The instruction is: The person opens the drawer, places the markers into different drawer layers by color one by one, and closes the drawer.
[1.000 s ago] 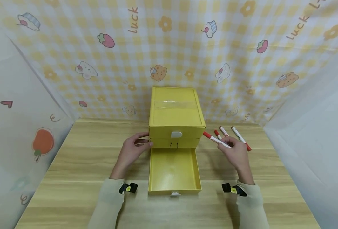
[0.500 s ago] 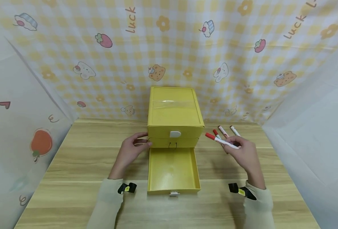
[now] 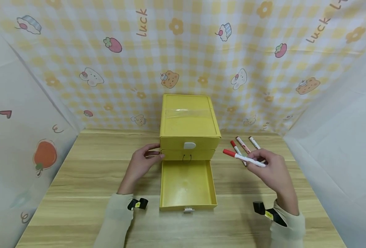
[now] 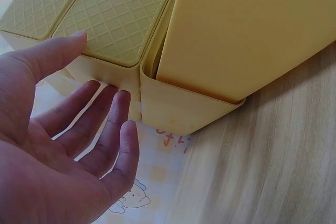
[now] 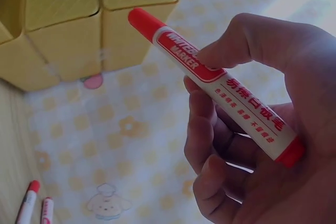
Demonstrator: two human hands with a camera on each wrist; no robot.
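**Drawer (image 3: 187, 186) pulled out, marker (image 3: 243, 158) held at right**

Wooden table (image 3: 108, 165) flanks the yellow cabinet (image 3: 187, 124), with bare wood between drawer rim and marker. Left hand (image 3: 140, 164), fingers apart, is at the cabinet's left edge; right hand (image 3: 272, 168) pinches the marker, its long axis slanting, red cap toward the cabinet.
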